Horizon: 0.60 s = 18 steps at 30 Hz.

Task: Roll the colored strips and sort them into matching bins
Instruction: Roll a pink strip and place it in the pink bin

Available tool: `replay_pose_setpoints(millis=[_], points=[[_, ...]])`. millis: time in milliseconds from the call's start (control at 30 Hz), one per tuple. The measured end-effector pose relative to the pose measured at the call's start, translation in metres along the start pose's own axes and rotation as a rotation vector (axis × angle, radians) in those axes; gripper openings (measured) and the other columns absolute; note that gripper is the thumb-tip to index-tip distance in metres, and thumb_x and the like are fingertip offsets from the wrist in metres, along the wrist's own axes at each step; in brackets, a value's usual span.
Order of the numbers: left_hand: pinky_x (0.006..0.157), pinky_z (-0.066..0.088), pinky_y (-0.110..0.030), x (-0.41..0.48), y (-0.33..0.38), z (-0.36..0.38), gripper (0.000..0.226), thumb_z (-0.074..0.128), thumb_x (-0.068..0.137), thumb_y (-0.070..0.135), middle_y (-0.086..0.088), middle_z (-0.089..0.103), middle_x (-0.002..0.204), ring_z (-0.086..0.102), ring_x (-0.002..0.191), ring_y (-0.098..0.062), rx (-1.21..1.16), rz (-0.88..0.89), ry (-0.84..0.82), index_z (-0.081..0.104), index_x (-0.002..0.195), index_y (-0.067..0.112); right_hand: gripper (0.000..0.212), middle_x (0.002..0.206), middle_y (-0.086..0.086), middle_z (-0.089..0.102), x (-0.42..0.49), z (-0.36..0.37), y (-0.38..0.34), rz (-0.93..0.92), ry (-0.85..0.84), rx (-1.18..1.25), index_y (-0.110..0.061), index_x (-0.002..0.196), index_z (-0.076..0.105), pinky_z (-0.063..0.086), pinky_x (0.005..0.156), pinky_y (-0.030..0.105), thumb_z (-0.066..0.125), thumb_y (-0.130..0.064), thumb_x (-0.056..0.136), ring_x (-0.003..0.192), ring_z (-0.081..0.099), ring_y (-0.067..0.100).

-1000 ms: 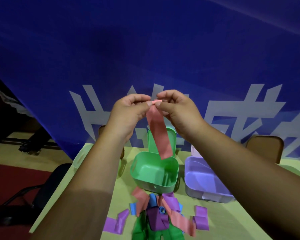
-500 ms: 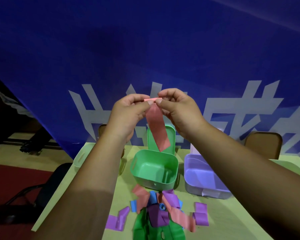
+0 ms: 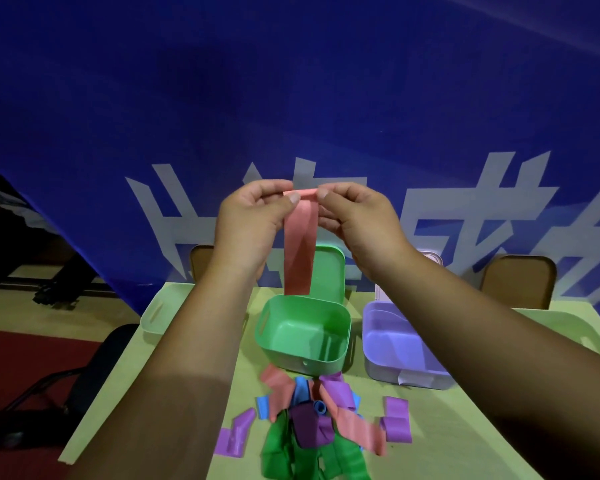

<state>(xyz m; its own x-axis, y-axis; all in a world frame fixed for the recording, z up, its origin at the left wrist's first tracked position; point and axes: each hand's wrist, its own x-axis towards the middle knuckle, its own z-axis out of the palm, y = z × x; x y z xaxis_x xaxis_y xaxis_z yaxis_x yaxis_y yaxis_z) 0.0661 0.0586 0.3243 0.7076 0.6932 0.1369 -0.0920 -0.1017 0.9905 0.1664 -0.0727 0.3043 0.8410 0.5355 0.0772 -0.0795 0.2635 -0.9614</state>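
Sitting far left, a pale green bin point(image 3: 156, 315) is partly hidden by the forearm. Left hand point(image 3: 253, 223) is raised, thumb & forefinger curled, pinching the top-left end of the pink strip point(image 3: 300, 247). The strip's top edge is folded over; the rest hangs down above the green bin point(image 3: 303, 336). Loose strips point(image 3: 312, 420) (pink, blue, purple, green) lie heaped on the table point(image 3: 440, 452) just near of that bin. Right hand point(image 3: 357, 220) pinches the top-right end w/ curled fingers. Purple bin point(image 3: 395, 344) sits right of the green one.

Our arms reach forward, raised; left grip point(image 3: 253, 220) and right grip point(image 3: 357, 216), close together, each pinch the pink strip point(image 3: 300, 251).
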Motion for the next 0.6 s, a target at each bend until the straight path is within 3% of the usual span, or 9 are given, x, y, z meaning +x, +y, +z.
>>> replay_pose_setpoints(millis=[133,333,600], points=[[0.086,0.065,-0.034,0.003,-0.003,0.004,0.016,0.085,0.092,0.017,0.0,0.082,0.098,0.079,0.094,-0.015,0.078,0.058,0.104,0.081,0.106,0.023,0.013,0.096,0.014,0.082,0.0,0.001,0.002,-0.007,0.111,-0.061,-0.005,0.106,0.078,0.065,0.094,0.044,0.069,-0.014,0.103,0.097,0.08,0.031],[0.079,0.058,-0.017,-0.001,0.003,0.013,0.013,0.084,0.093,0.021,0.013,0.078,0.095,0.072,0.091,0.001,0.252,0.244,0.142,0.08,0.104,0.025,0.018,0.097,0.012,0.082,-0.002,0.004,-0.008,-0.007,0.085,-0.103,-0.006,0.11,0.08,0.065,0.095,0.042,0.066,-0.016,0.105,0.099,0.08,0.029],[0.074,0.053,-0.007,-0.008,0.013,0.024,0.015,0.081,0.097,0.022,0.016,0.076,0.1,0.07,0.094,0.007,0.281,0.281,0.165,0.08,0.111,0.028,0.021,0.094,0.01,0.082,-0.001,0.001,-0.015,0.025,0.08,-0.135,-0.006,0.107,0.082,0.066,0.088,0.034,0.064,-0.018,0.106,0.093,0.08,0.023]])
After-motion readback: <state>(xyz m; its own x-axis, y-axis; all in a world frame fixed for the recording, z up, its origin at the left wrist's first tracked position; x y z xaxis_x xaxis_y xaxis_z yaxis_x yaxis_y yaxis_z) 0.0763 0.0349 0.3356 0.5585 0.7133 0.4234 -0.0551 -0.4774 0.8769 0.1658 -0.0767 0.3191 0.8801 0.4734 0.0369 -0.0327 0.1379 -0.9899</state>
